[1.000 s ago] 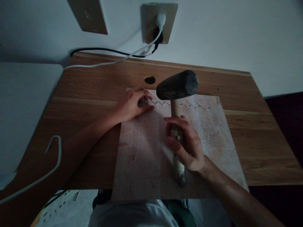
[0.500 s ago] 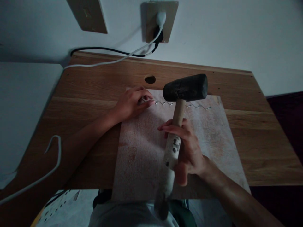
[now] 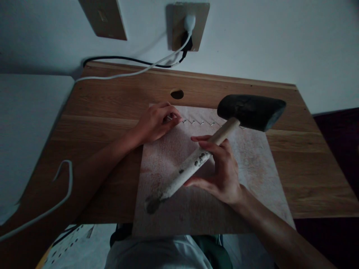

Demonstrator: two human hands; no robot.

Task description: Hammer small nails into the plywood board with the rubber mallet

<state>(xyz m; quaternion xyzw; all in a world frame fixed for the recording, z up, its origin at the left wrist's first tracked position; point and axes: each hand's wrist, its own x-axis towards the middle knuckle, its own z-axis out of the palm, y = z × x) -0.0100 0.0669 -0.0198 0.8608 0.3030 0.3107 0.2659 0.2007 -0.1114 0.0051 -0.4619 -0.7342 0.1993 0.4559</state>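
My right hand (image 3: 224, 168) holds a rubber mallet by its pale, worn handle. The black mallet head (image 3: 249, 112) hangs over the board's far right part, with the handle slanting down to the left. My left hand (image 3: 159, 121) rests at the board's far left edge, thumb and fingers pinched on a nail (image 3: 169, 117) that is mostly hidden. Beside the fingertips a row of small nails (image 3: 202, 122) stands in the whitish board (image 3: 174, 168), running right until the mallet hides it.
The board lies on a wooden desk (image 3: 112, 97) with a round cable hole (image 3: 177, 94). A white cable (image 3: 117, 76) and a black cable (image 3: 126, 57) run to a wall outlet (image 3: 202, 26). At the left lies a white flat panel (image 3: 30, 130). Another white cable (image 3: 70, 179) crosses near my left arm.
The mallet has swung to the right and tilted, its head now further right and its handle end further left. My right hand's grip has shifted. My left hand stays in place.
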